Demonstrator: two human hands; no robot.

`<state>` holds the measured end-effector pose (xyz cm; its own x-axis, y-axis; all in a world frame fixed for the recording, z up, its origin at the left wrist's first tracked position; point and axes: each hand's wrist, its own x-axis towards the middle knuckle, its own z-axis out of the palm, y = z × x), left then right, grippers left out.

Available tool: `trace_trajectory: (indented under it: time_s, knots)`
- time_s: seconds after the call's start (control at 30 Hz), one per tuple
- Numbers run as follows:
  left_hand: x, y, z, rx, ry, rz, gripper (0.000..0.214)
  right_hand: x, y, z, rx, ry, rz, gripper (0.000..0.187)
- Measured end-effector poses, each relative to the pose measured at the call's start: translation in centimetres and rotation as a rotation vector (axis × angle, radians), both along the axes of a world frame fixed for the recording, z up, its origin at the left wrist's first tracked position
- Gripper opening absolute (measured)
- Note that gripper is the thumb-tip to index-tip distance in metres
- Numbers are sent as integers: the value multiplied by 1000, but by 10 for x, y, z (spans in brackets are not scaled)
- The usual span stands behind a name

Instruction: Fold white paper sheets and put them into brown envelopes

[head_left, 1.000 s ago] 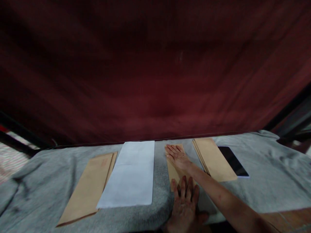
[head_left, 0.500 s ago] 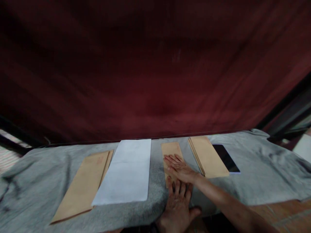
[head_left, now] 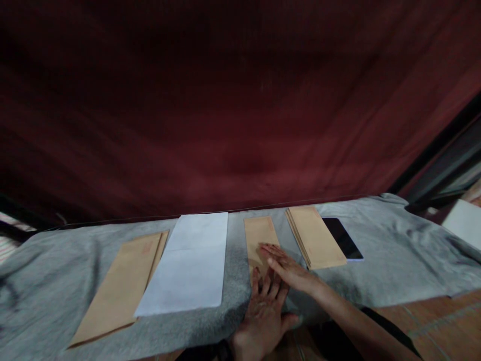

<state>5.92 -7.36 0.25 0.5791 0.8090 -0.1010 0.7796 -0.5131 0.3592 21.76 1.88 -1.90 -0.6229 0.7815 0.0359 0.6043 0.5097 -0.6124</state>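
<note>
So the brown envelope (head_left: 261, 230) lies flat on the gray cloth, a bit right of center, its far end bare and its near end under two hands. The left hand (head_left: 263, 313) is palm down with fingers spread and thumb out to the side, over the near end. The right hand (head_left: 289, 266) lies across the middle, fingers mostly together and fairly straight, its thumb just above the left fingertips. Can't tell whether the two hands touch, and the paper right under them is hidden.

Just to the right there's a brown stack (head_left: 317, 238), stiff-looking paper with several layers showing along its left edge. It partly covers a black device (head_left: 342, 239), flat with a pale purplish edge (phone or tablet, no clue). On the other side, a white sheet (head_left: 186, 271) with a faint crosswise crease overlaps some larger brown paper (head_left: 118, 286), which has faint reddish print too blurry to read.

The gray cloth (head_left: 394, 260) looks soft and slightly fuzzy, rumpled toward both ends, and hides the tabletop. Behind it hangs a big dark red curtain (head_left: 240, 125), top cut off by the frame. A dark post (head_left: 432, 145) slants in at right, near a white object (head_left: 464, 223) cropped by the edge. Orange-brown floor tiles (head_left: 447, 326) show at bottom right.
</note>
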Motion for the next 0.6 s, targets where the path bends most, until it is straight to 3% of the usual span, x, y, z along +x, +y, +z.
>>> trace_trajectory:
  time_s: [0.13,0.23,0.37,0.6]
  knots:
    - [-1,1,-9,68,1,-8,73,1,21,-22,236,-148,-206,60]
    - [-2,0,-11,98,15,-16,72,2,37,-30,341,-191,-246,59]
    - [-6,0,-14,129,25,-32,73,4,42,-29,323,-229,-216,60]
    - [-13,-1,-23,181,54,-35,77,15,13,-26,246,-249,-119,65]
